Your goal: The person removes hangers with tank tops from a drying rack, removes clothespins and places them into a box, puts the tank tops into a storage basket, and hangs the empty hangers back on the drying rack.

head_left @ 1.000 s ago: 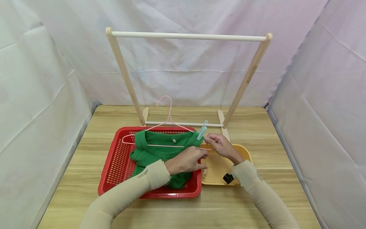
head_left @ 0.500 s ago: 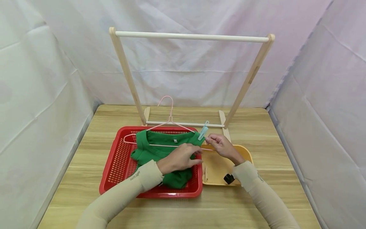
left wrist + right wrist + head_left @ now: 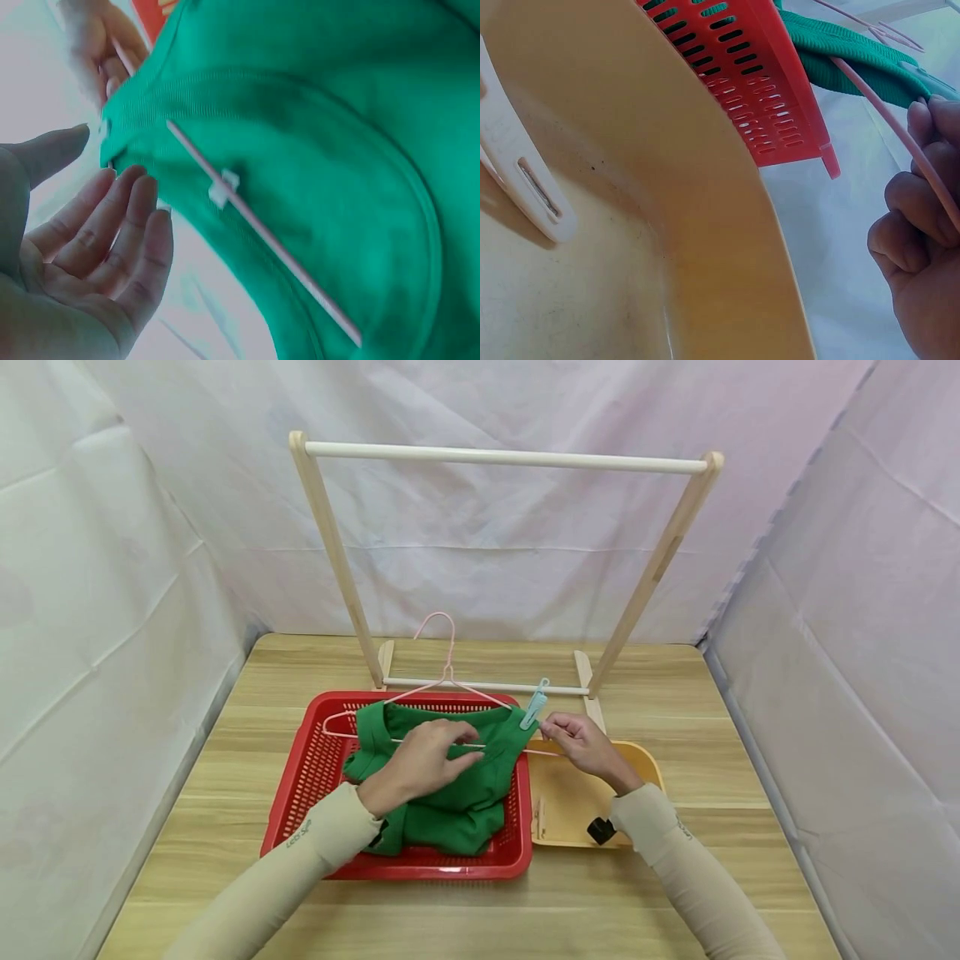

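Note:
A green shirt [image 3: 472,777] is on a pink clothes hanger [image 3: 452,647], its lower part bunched in the red basket [image 3: 281,810]. A light blue clothespin [image 3: 534,708] is clipped at the shirt's right shoulder. My right hand [image 3: 581,743] grips the hanger's right end close beside that shoulder; the right wrist view shows its fingers [image 3: 911,199] curled there. My left hand [image 3: 423,762] is over the shirt's neckline, its fingers loosely bent, thumb apart, holding nothing. In the left wrist view the hanger's bottom bar crosses the neck opening by a white label [image 3: 224,189].
A yellow tray [image 3: 573,797] stands against the basket's right side, with a pale clothespin [image 3: 529,169] in it. Behind stands a wooden rack with a white top rail [image 3: 502,457] and a low white bar. White cloth encloses the wooden table [image 3: 480,918] at the back and sides.
My left hand has moved left, from near the shirt's right shoulder to over the neckline. My right hand keeps its grip on the hanger's end, and the clothespin stays clipped.

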A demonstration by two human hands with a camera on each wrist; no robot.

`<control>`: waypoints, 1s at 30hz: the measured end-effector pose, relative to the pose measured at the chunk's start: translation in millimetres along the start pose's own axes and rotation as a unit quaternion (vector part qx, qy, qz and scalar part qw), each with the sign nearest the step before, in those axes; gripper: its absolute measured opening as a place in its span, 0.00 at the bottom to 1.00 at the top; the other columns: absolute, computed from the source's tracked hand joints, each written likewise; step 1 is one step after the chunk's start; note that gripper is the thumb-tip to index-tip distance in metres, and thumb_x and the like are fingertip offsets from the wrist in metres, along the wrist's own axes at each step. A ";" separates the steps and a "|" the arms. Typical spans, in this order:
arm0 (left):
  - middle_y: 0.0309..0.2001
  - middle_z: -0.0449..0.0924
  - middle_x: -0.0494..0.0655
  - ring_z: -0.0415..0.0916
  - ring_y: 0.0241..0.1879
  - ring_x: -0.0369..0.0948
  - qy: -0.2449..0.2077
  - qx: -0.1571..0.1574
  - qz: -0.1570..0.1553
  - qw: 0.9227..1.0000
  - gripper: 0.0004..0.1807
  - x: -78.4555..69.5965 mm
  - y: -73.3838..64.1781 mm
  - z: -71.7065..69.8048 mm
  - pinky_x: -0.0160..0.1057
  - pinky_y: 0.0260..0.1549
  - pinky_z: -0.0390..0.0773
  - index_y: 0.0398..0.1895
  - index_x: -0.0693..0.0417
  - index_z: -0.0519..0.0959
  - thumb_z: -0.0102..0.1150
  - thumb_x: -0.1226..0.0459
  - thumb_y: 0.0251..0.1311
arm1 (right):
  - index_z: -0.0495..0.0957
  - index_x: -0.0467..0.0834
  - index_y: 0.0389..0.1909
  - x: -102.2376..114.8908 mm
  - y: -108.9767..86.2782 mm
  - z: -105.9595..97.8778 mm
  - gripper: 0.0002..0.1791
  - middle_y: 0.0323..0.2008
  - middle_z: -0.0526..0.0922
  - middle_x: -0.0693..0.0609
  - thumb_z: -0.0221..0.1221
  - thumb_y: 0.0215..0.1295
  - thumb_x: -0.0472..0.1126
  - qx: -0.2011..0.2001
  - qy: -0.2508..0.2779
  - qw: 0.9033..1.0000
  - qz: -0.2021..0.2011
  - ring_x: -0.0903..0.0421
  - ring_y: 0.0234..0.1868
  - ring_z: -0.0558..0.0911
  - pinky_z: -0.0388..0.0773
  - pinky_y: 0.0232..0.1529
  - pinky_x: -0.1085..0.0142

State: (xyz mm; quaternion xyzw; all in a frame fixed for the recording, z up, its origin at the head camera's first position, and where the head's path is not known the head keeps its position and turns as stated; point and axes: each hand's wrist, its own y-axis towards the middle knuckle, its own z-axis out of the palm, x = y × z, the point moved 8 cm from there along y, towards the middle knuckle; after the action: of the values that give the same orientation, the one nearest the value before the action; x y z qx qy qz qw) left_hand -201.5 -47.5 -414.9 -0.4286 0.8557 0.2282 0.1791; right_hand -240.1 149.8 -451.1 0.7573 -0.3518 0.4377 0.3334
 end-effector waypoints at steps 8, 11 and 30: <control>0.41 0.87 0.49 0.84 0.41 0.45 0.030 -0.070 -0.005 0.997 0.12 17.1 -12.3 -33.7 0.46 0.41 0.83 0.43 0.57 0.85 0.70 0.60 0.59 | 0.75 0.39 0.26 -4.3 -0.3 1.2 0.16 0.17 0.66 0.39 0.47 0.74 0.27 0.002 -0.005 1.000 -0.014 0.66 0.18 0.63 0.63 0.19 0.69; 0.42 0.87 0.49 0.84 0.41 0.45 0.034 -0.084 -0.010 0.996 0.13 22.7 -15.7 -43.2 0.48 0.42 0.83 0.43 0.57 0.85 0.71 0.61 0.58 | 0.75 0.36 0.26 -18.0 -0.1 1.4 0.15 0.17 0.65 0.44 0.47 0.75 0.27 -0.001 -0.005 1.000 -0.009 0.65 0.17 0.63 0.63 0.18 0.68; 0.42 0.87 0.56 0.83 0.43 0.54 0.063 -0.146 -0.081 0.984 0.14 74.3 -37.9 -93.6 0.55 0.40 0.82 0.44 0.61 0.85 0.72 0.64 0.56 | 0.76 0.39 0.28 -36.1 1.6 -0.3 0.15 0.19 0.66 0.34 0.49 0.77 0.34 0.001 0.007 1.000 -0.021 0.65 0.17 0.63 0.62 0.17 0.67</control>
State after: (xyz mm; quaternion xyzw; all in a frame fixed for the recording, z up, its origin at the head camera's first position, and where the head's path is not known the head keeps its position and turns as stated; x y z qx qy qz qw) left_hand -223.3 -166.9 -383.3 -0.5316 0.7850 0.3083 0.0781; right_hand -254.9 157.9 -483.0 0.7620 -0.3327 0.4360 0.3444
